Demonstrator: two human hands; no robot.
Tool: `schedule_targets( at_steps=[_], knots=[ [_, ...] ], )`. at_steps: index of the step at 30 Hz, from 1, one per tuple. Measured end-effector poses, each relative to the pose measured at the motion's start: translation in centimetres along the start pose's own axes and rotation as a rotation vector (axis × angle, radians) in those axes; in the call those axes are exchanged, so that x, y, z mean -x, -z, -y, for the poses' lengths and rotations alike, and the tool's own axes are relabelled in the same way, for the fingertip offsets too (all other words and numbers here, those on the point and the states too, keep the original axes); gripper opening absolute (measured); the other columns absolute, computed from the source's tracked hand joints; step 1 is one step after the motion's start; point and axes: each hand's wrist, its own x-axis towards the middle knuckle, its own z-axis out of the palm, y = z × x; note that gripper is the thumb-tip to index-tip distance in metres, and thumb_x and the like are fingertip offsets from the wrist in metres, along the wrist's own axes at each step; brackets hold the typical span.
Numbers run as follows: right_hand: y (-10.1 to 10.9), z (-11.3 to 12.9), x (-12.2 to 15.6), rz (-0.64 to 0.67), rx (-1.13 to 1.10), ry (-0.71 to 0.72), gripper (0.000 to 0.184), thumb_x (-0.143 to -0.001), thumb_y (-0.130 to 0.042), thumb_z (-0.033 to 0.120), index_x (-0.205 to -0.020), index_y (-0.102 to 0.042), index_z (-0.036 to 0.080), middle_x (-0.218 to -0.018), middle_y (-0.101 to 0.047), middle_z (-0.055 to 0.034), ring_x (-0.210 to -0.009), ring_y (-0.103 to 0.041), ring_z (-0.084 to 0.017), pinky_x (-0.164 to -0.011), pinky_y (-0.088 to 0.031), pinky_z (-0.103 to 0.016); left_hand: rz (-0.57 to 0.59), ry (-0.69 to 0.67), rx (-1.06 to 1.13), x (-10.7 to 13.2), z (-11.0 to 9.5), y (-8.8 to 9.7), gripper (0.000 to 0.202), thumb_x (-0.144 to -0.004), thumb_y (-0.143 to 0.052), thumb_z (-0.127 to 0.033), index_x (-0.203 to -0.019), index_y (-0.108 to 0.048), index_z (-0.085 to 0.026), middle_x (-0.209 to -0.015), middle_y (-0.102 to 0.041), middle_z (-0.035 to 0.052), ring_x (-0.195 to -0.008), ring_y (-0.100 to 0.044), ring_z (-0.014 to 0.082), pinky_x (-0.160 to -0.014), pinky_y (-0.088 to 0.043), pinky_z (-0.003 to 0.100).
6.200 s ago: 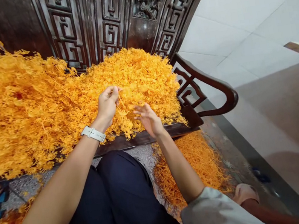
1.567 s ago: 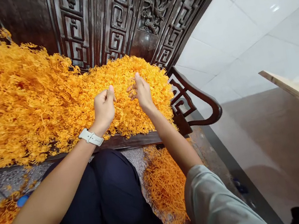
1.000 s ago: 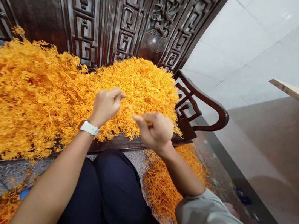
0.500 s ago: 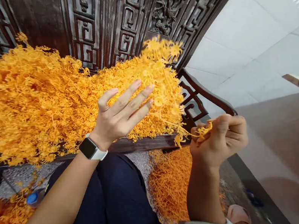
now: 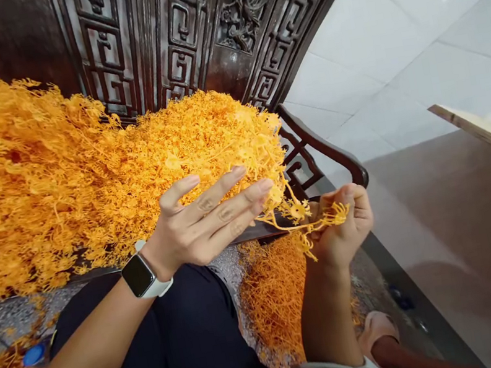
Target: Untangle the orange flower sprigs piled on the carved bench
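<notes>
My left hand (image 5: 205, 225), a watch (image 5: 138, 275) on its wrist, is stretched out with its fingers apart. It is at the near right side of a big heap of orange branching plastic pieces (image 5: 86, 185) with flower-like ends. Close by, my right hand (image 5: 339, 221) is closed around a spiky orange plastic sprig (image 5: 336, 214). Thin orange stems (image 5: 275, 224) run from near my left fingertips toward that sprig. Whether those stems join it I cannot tell.
The heap lies on a dark carved wooden bench (image 5: 183, 37) with a curved armrest (image 5: 340, 159). More orange pieces (image 5: 274, 298) cover the floor below. A blue-capped bottle (image 5: 34, 355) stands at the lower left. A pale board (image 5: 486, 131) juts in from the right.
The view has shifted slightly right. My left hand has come down lower. A clump of orange pieces raised above the heap's right end no longer stands out there. My right hand stays closed.
</notes>
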Motion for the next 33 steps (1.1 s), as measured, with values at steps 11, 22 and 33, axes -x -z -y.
schedule_targets(
  at_steps=[11,22,33],
  knots=[
    [-1.0,0.0,1.8,-0.156,0.049,-0.009,0.035,-0.095,-0.069,0.046,-0.071,-0.064,0.022,-0.054,-0.048,0.0048,-0.036,-0.040,-0.009,-0.032,-0.030,-0.022,0.060,0.151,0.208,0.3,0.3,-0.2,0.037,-0.094,-0.076,-0.029,-0.125,-0.069,-0.045,-0.130,-0.077,-0.0069,-0.128,-0.071,0.0261,-0.113,-0.044,0.049],
    [-5.1,-2.2,3.0,0.099,-0.021,-0.347,0.042,-0.098,-0.061,0.061,-0.081,-0.051,0.024,-0.062,-0.041,0.0067,-0.044,-0.030,-0.007,-0.041,-0.027,-0.023,-0.024,0.336,0.280,0.6,-0.8,-2.6,0.029,-0.088,-0.061,-0.024,-0.118,-0.061,-0.021,-0.124,-0.072,0.0141,-0.115,-0.067,0.0332,-0.097,-0.048,0.054],
    [-7.1,-1.6,2.8,0.100,-0.221,-0.271,0.035,-0.102,-0.055,0.053,-0.092,-0.066,0.022,-0.093,-0.059,-0.0029,-0.080,-0.056,-0.013,-0.069,-0.047,-0.028,0.047,0.809,0.800,-0.1,-1.4,-3.4,0.034,-0.109,-0.053,-0.041,-0.081,-0.054,-0.021,-0.064,-0.055,-0.0026,-0.054,-0.052,0.0108,-0.055,-0.040,0.028]
  ],
)
